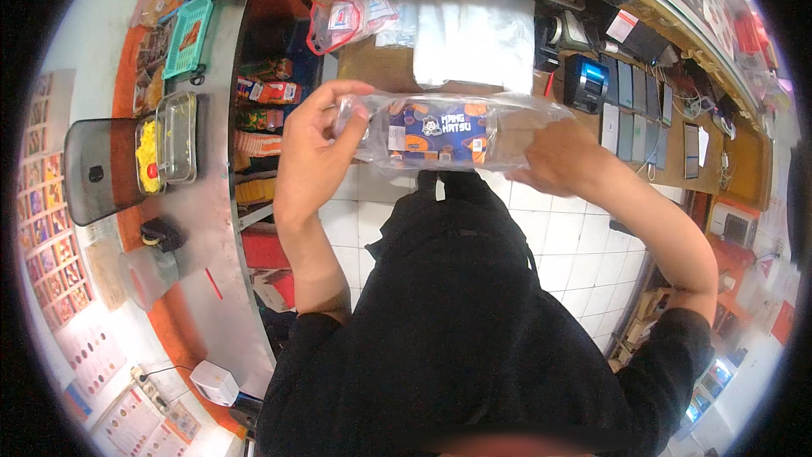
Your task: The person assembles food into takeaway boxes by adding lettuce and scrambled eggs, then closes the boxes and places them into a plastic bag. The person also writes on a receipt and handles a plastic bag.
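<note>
A clear plastic bag is stretched between my two hands at chest height. Inside it lies a blue and orange printed food box with a cartoon figure and lettering on top. On the left, my left hand pinches the bag's end between thumb and fingers. My right hand grips the other end, its fingers curled and partly hidden by the film. Beyond the bag, a stack of white plastic bags lies on the wooden counter, beside a red-edged clear pouch of small packets.
At left, a steel counter bears a green plastic basket, a glass container and a container of yellow food. A receipt printer and several phones sit on the wooden counter at right.
</note>
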{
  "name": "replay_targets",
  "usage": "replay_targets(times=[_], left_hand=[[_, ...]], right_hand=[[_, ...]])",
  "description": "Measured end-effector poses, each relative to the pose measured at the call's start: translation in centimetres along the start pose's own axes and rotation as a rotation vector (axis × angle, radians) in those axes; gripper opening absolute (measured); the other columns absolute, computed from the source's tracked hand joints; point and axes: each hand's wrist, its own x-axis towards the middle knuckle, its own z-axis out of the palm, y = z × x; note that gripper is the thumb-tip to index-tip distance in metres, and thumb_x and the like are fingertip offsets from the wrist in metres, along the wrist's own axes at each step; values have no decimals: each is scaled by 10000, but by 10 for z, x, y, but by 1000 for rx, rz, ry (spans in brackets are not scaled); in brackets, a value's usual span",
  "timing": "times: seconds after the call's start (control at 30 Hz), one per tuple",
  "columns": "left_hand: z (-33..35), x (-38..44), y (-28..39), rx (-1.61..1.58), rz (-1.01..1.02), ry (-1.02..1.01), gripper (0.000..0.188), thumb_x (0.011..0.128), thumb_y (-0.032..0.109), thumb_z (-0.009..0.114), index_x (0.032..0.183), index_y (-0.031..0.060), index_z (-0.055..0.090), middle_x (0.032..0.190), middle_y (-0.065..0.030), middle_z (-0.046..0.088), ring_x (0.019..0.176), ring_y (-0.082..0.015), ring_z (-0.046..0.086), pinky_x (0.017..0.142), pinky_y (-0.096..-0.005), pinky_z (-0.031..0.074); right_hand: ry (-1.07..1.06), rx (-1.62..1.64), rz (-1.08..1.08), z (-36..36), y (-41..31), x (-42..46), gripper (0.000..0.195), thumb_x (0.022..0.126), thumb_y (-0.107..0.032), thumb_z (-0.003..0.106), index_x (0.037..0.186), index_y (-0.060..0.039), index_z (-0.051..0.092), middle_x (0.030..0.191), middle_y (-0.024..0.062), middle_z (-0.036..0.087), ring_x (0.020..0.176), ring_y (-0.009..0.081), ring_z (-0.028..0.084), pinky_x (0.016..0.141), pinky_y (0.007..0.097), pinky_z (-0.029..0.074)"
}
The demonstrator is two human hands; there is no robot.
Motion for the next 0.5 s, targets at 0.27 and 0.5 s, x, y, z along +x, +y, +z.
replay_targets(times=[0.27, 0.5], left_hand=[[-53, 0, -63, 65, 112, -187, 1378, 491, 218, 1030, 1615, 20, 256, 1329, -153, 615, 1322, -301, 533, 1195, -435, 353], [62, 64, -245, 494, 539, -91, 1278, 639, 433, 953, 1612, 5, 242, 1615, -214, 355, 1518, -406, 294, 1287, -480, 132]], right_hand=[[889, 1009, -306, 81, 90, -34, 412, 865, -151, 724, 1234, 20, 661, 1204, 183, 680, 1193, 322, 646, 1098, 440, 458], [930, 718, -127, 224, 42, 128, 730, 984, -341, 594, 1614, -76, 338, 1713, 109, 263, 1583, 264, 224, 1305, 452, 77]])
